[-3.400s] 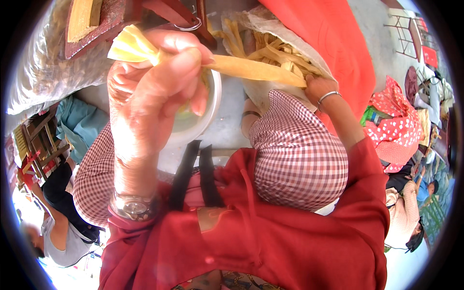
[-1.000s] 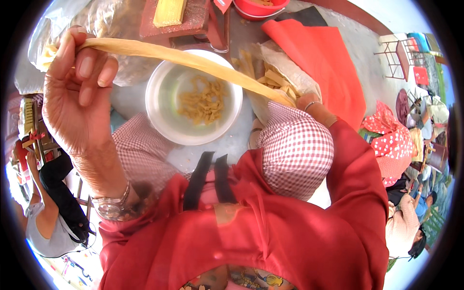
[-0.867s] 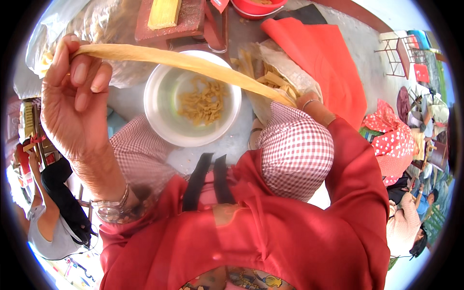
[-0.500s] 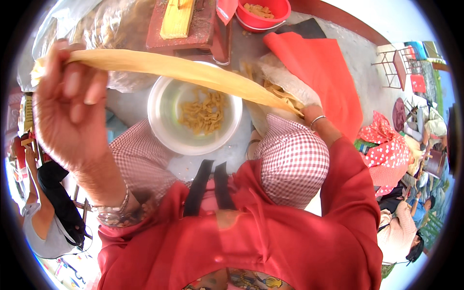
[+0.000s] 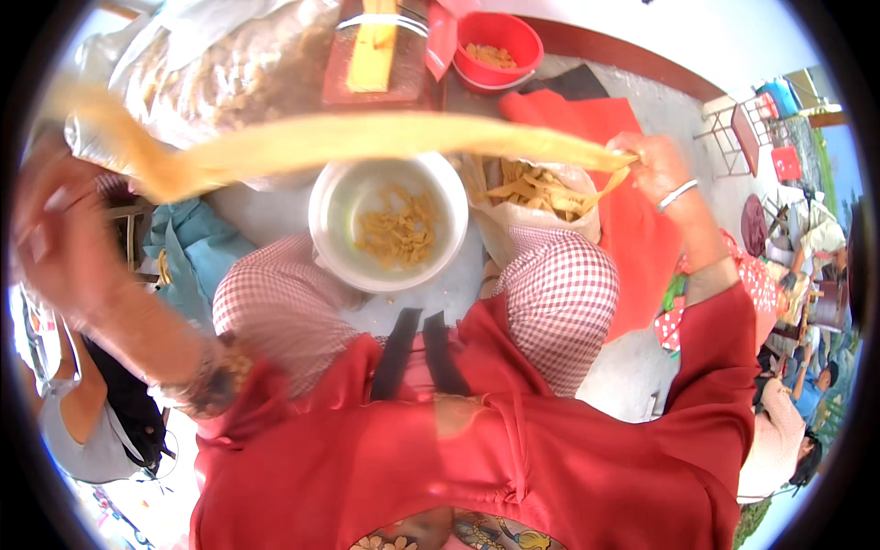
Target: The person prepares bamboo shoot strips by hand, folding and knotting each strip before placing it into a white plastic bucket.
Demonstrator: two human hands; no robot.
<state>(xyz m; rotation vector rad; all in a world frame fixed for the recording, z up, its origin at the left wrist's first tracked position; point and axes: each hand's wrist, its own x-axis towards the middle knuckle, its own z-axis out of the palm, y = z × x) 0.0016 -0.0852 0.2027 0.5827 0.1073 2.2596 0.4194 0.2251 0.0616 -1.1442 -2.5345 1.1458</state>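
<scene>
A long, flat, pale yellow strip stretches in the air across my front, sagging and bent at its left part. My right hand is closed on its right end, above a red cloth. At the far left my raised left hand is smeared by motion, near the strip's other end; its grip cannot be made out. Below the strip, between my knees, stands a white basin holding several short yellow pieces. Right of it an open pale bag holds more yellow strips.
A red cloth lies right of the bag. Ahead stand a low red wooden stool with a yellow board, a red bucket and a large clear plastic bag. A teal cloth lies left. People sit farther off.
My right hand has risen out of the bag and moved right with the strip's end. My left hand has moved left and slightly down. The strip has bent near its left end.
</scene>
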